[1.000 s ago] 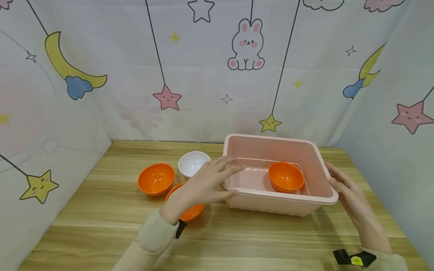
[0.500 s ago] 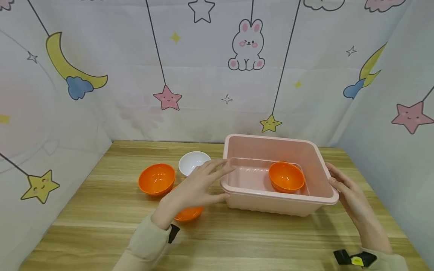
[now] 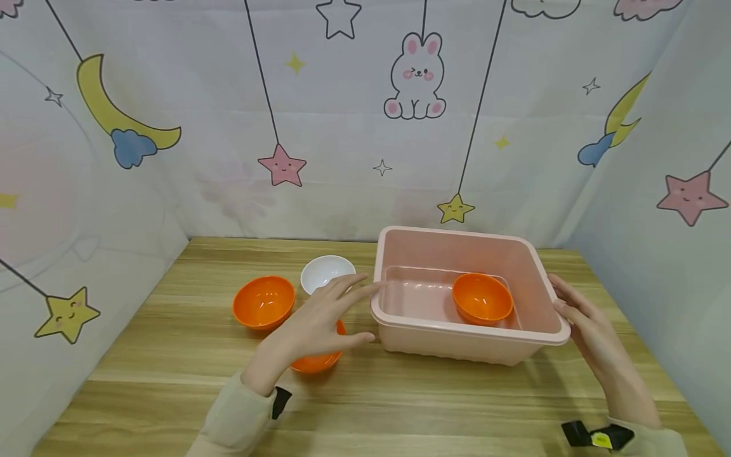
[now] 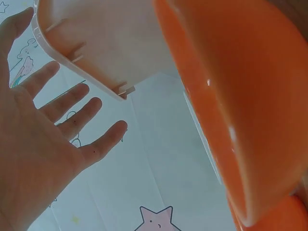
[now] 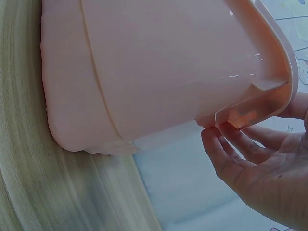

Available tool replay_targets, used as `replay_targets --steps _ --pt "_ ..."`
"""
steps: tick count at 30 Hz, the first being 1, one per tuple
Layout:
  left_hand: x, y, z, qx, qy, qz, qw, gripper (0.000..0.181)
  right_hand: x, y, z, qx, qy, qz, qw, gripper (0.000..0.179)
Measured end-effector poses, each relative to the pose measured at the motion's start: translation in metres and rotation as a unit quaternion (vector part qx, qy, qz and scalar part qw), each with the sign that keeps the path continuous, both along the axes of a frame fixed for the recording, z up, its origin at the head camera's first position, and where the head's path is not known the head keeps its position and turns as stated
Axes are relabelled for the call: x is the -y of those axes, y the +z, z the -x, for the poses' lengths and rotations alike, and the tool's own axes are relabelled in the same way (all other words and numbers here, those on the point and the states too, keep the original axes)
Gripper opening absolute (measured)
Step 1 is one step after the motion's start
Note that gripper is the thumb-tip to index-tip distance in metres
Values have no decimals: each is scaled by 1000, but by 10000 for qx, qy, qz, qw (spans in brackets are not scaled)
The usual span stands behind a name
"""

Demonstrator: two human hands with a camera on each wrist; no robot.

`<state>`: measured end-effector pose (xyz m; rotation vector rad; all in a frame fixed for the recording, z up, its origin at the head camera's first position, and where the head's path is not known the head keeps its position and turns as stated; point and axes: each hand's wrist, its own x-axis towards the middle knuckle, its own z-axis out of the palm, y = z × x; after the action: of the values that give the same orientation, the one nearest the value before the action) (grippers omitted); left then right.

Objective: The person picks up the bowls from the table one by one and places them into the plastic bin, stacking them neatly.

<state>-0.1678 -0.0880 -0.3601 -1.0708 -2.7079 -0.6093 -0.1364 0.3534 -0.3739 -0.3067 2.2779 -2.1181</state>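
Observation:
A pink plastic tub stands on the table at centre right, with one orange bowl inside it. My right hand holds the tub's right rim; in the right wrist view its fingertips are tucked under the lip. To the tub's left, my left hand is spread with nothing in it, over another orange bowl that it partly hides. Farther left sits an orange bowl, and behind the hand a white bowl. A large orange bowl fills the right of the left wrist view.
The wood-grain table runs up to a white fabric backdrop at the back, with similar printed walls at both sides. A black strap is on the right wrist.
My left hand has drawn back leftward and down, away from the tub's left rim, uncovering more of that rim. My right hand, the tub and the bowls stay put.

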Motion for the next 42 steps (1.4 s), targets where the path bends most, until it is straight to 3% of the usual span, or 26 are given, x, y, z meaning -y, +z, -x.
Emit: replay_targets --steps 6,20,24,42 --pt "7 -6 -3 -135 45 -59 9999 72 0 1 0 23 -19 -11 10000 51" --pt "25 -20 -12 151 451 66 9988 74 1 1 0 96 -47 -73 9999 52" --pt "29 -26 -13 26 453 20 9990 73 0 0 0 155 -68 -113 9998 52" --pt "42 -40 -20 138 640 216 9976 71 0 1 -1 145 -60 -48 9999 52"
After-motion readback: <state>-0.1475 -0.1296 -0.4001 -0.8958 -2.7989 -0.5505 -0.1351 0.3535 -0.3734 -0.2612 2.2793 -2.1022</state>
